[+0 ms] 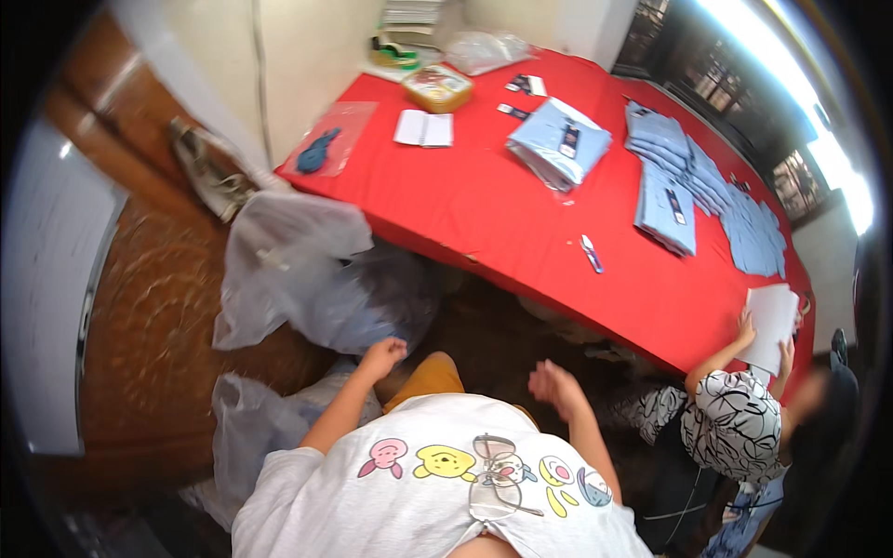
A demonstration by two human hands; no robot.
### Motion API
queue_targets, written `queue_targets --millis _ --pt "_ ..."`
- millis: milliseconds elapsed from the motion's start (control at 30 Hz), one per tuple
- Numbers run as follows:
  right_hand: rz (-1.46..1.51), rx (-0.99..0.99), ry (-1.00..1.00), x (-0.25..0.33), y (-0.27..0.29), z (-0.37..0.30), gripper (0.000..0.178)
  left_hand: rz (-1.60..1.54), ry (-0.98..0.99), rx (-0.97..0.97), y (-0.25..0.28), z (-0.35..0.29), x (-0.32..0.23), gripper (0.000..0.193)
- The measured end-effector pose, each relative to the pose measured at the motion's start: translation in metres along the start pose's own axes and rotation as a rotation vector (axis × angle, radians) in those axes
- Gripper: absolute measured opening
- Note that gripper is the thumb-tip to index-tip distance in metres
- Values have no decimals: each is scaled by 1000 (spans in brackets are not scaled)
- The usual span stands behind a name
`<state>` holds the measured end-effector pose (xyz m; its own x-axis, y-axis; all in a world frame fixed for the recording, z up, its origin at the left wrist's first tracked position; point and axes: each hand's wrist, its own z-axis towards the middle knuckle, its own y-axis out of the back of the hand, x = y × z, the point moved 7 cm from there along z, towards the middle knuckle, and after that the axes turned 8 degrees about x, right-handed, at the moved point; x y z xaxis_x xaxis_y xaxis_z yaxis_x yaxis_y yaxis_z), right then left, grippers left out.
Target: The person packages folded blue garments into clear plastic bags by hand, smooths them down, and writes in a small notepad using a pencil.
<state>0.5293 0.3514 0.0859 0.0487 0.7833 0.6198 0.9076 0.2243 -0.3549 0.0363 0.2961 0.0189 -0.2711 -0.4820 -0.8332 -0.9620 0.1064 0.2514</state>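
Both of my hands are in front of my body, short of the red-covered table (437,200). My left hand (384,358) has its fingers curled in, and nothing shows in it. Just beyond it is a large clear plastic bag (349,288) with bluish contents. My right hand (556,386) hangs in the air with fingers apart, holding nothing and a little blurred. On the table lie a stack of folded light-blue shirts in clear wrap (558,144), a folded blue shirt with a dark tag (665,209) and a small cutter (592,254).
Several more blue shirts (684,153) lie at the right. At the far left are an open notebook (423,128), a plastic tub (437,88) and a blue cord bundle (318,152). A co-worker (735,418) at the right holds white sheets (770,325). Another plastic bag (246,432) is beside me.
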Motion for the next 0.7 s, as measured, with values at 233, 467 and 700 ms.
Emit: queue_targets --millis 233,467,700 --pt "3 -117 519 301 6 95 51 -86 -266 232 -31 151 -271 29" --pt "237 -414 560 418 85 201 72 110 -603 -8 -23 335 -488 42" --pt "300 -345 447 472 104 270 69 -86 -212 256 -75 502 -543 89"
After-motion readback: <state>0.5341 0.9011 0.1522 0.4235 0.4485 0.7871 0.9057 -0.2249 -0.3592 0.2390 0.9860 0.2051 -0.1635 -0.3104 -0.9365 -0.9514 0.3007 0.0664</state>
